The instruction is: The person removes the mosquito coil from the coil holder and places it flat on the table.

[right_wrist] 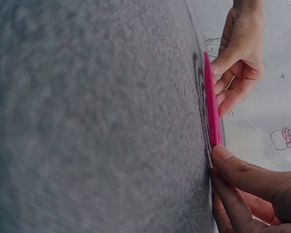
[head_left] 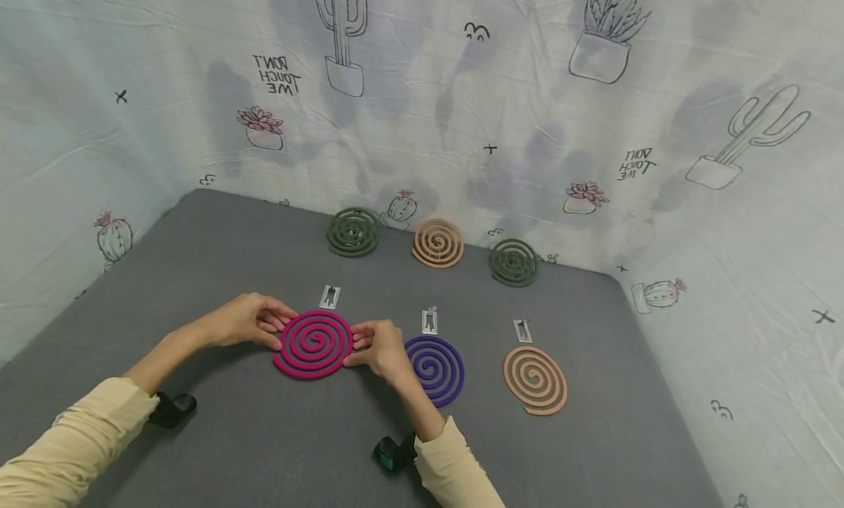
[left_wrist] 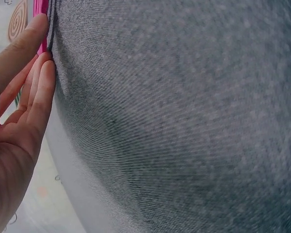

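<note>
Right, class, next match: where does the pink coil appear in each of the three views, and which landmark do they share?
Head: the pink coil is left of centre, below mid-height, between the left hand and right hand.
Left wrist: top left, edge-on, partly hidden.
Right wrist: right of centre, a narrow edge-on strip.
Shared landmark: the grey surface.

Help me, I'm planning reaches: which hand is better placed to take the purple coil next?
Probably the right hand: it is nearer the purple coil; the left hand is across the pink coil. Both hands grip the pink coil, so either must let go first.
</note>
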Tool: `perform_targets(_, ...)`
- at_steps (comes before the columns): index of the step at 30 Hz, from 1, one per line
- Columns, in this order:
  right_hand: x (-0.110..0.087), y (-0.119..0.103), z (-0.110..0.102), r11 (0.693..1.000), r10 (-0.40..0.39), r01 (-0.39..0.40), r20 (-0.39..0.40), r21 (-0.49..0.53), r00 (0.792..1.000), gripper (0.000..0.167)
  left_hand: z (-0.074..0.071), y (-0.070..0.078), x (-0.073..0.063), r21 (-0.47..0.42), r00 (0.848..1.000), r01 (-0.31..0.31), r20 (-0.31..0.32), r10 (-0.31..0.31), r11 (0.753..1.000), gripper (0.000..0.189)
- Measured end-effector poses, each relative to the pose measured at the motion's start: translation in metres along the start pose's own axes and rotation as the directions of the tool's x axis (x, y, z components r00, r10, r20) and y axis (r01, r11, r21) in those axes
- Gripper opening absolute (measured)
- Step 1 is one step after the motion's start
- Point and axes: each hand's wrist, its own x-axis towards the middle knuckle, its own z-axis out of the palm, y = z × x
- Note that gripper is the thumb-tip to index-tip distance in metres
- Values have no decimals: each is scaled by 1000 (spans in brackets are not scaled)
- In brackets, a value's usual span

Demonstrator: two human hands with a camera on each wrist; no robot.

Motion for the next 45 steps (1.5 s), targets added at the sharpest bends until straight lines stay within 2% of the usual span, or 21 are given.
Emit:
perform_targets(24, 5, -2, 3, 996, 12, -12, -8, -88, 1000, 37, 2, 0, 1, 46, 1000, 22, -13, -22, 999, 51)
perform_targets(28, 6, -4, 0, 994, 26, -26, 4, -104, 1000, 39, 2, 4, 4, 63, 1000, 18, -3, -17, 998, 49)
perform_targets(37, 5, -10, -3, 994, 51, -50, 5, -100, 999, 42, 0, 6, 6, 41, 1000, 9, 27, -11, 999, 48)
perform_targets(41, 5, -11, -12, 996, 30, -30, -1, -83, 1000, 42, -7, 5, 5, 50, 1000, -5, 26, 4, 999, 49)
perform_targets(45, 8, -17, -35, 998, -16, 16, 0, -54, 1000, 42, -19, 3, 5, 81, 998, -44, -47, 47, 996, 47)
